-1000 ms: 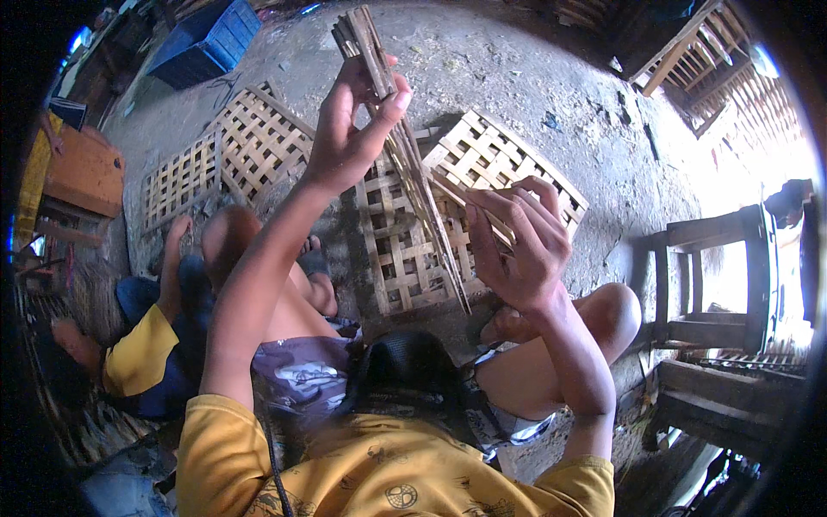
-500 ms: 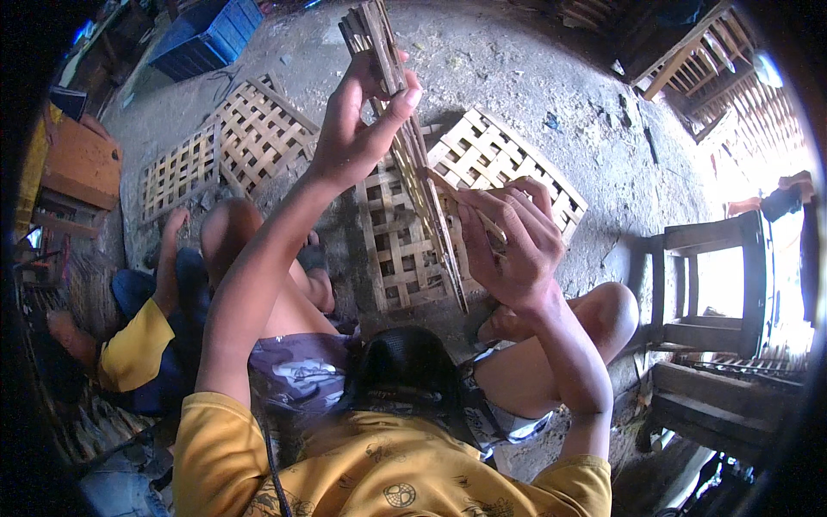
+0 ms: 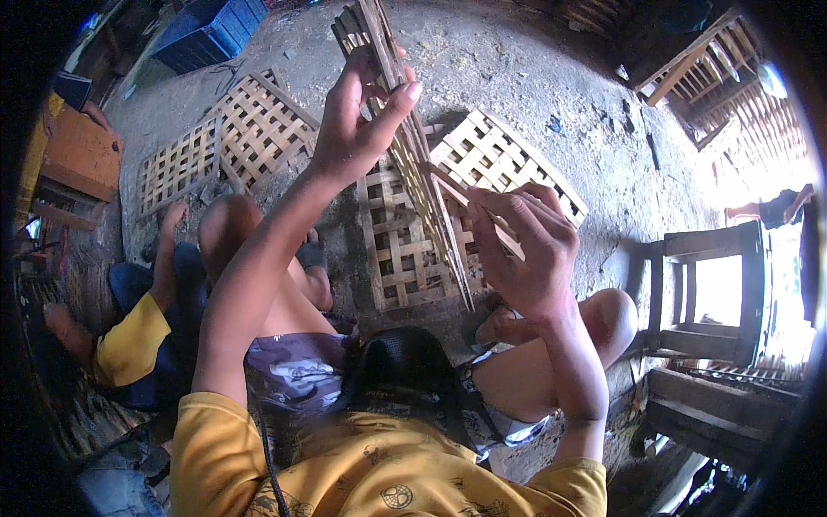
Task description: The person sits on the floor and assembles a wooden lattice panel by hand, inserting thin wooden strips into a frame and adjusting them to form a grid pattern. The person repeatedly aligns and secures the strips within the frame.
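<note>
My left hand [image 3: 357,129] is raised and closed round a bundle of long, thin wooden strips [image 3: 420,185]. The bundle slants from the top of the view down toward my knees, fanning slightly at its upper end. Between the fingers of my right hand [image 3: 536,250] is a short, flat wooden strip [image 3: 452,184], its far tip against or very near the middle of the bundle. Beneath the bundle lies a woven slat panel [image 3: 379,258], with a second lattice panel [image 3: 512,164] overlapping it at the right.
More woven panels [image 3: 265,129] lie on the floor at the left, near a blue crate [image 3: 209,36]. A person in a yellow sleeve [image 3: 133,346] sits close at my left. Wooden stool-like frames [image 3: 751,289] stand at my right. Another person's arm shows at the far right.
My right hand has shifted slightly right and down, its fingers curling more around the short strip. My left hand and the bundle stay nearly in place.
</note>
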Available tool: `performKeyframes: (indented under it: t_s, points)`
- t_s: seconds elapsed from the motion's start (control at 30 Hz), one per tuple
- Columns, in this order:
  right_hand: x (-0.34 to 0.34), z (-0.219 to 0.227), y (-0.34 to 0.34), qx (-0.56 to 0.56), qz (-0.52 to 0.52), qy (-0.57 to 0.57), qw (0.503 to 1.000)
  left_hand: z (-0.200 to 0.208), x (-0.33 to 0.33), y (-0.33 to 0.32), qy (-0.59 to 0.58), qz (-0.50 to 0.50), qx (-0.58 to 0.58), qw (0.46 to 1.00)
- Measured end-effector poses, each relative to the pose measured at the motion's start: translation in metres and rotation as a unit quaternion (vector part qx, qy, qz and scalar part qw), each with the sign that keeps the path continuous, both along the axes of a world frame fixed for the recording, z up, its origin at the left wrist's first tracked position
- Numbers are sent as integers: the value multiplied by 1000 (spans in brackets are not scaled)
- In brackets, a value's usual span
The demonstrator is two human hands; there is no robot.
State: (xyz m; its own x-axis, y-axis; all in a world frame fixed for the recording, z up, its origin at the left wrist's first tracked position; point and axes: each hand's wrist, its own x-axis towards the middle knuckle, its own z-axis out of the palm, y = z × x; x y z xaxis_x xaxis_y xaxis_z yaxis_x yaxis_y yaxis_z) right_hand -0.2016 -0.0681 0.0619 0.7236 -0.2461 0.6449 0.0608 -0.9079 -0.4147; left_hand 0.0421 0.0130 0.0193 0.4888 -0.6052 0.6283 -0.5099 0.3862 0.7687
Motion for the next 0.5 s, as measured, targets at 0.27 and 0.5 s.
performKeyframes:
  t_s: [0.27,0.5]
  points:
    - [-15,23,-2,92,-63,110,988,-5,-5,-2,-61,39,-15,997]
    - [-31,25,-4,-24,-96,198,975,3,-23,-2,-88,42,11,995]
